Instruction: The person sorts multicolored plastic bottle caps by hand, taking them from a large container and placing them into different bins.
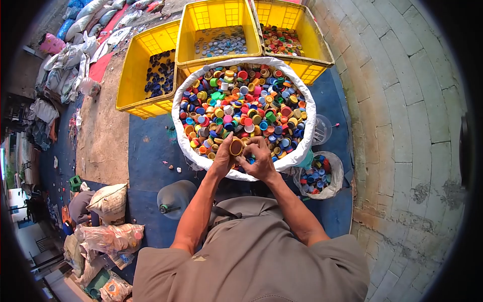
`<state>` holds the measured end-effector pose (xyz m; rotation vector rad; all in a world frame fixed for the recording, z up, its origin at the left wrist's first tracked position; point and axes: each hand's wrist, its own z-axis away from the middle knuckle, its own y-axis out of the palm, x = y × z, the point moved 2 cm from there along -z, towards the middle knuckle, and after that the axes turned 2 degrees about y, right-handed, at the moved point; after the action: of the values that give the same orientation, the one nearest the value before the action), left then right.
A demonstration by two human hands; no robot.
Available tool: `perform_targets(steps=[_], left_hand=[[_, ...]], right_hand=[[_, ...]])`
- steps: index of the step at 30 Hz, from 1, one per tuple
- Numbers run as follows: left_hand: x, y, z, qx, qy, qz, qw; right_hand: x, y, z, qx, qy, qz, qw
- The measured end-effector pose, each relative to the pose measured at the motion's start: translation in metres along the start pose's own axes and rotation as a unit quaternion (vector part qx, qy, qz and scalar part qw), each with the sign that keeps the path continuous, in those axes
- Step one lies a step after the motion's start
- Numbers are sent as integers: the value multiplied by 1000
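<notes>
A yellowish bottle cap with a brown inside point(236, 147) is held up over the near part of a wide white sack point(309, 118). My left hand point(223, 157) grips this cap between thumb and fingers, its hollow side facing me. Curled and pinched, my right hand point(259, 160) has its fingertips at the cap's right edge. Loose bottle caps in many colours point(242, 103) fill the sack beneath both hands.
Beyond the sack stand three yellow crates: left with dark caps point(138, 50), middle with pale caps point(214, 10), right with mixed caps point(316, 43). A smaller sack of caps point(338, 176) is right; a clear jug point(176, 199) is left. A wall point(402, 110) rises at right.
</notes>
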<state>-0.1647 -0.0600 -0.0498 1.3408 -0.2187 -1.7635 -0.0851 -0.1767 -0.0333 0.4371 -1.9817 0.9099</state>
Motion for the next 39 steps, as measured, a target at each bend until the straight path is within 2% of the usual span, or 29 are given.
perform_targets(steps=[3, 6, 7, 10, 13, 17, 20, 21, 24, 27, 30, 31, 34, 35, 36, 38, 39], left_hand=[[-2, -2, 4, 7, -2, -11, 1000], [-1, 4, 1, -23, -14, 40, 999], [-2, 13, 2, -58, -18, 49, 997], [1, 7, 2, -13, -55, 63, 996], [2, 10, 3, -37, -77, 14, 996], [9, -6, 2, -13, -122, -42, 992], [9, -2, 2, -38, -108, -61, 992], [8, -2, 1, -14, -104, -59, 993], [12, 3, 7, -38, -111, -49, 992], [3, 1, 11, -29, -123, -48, 991], [-1, -3, 14, -38, -107, -63, 992], [8, -14, 9, -35, -104, -43, 993], [14, -20, 11, -17, -67, 0, 998], [13, -23, 12, -29, -43, -23, 998], [15, -26, 14, -55, -29, -34, 998], [19, -37, 18, -110, 5, -53, 992], [18, -37, 21, -121, 11, -57, 991]], right_hand=[[13, -8, -10, -44, -57, 30, 997], [17, -8, -13, 13, -85, 40, 996], [14, -5, -11, 15, -91, 51, 994], [16, -3, -9, -6, -86, 91, 992], [15, -3, -9, -6, -83, 99, 992], [6, -4, -10, 10, -37, 42, 998], [6, -8, -15, 34, 18, -8, 999], [5, -8, -17, 36, 15, -9, 999], [8, -10, -17, 30, 9, 6, 999], [-6, 3, -2, 68, 31, -40, 996], [-10, 5, 9, -9, 12, -28, 999], [-12, 4, 13, -16, 59, -32, 998], [-23, -1, 20, -32, 96, -20, 995], [-35, 1, 25, -65, 86, -13, 994], [-43, 2, 27, -90, 118, -3, 989], [-71, 3, 36, -87, 215, 40, 972], [-75, 2, 35, -91, 204, 73, 972]])
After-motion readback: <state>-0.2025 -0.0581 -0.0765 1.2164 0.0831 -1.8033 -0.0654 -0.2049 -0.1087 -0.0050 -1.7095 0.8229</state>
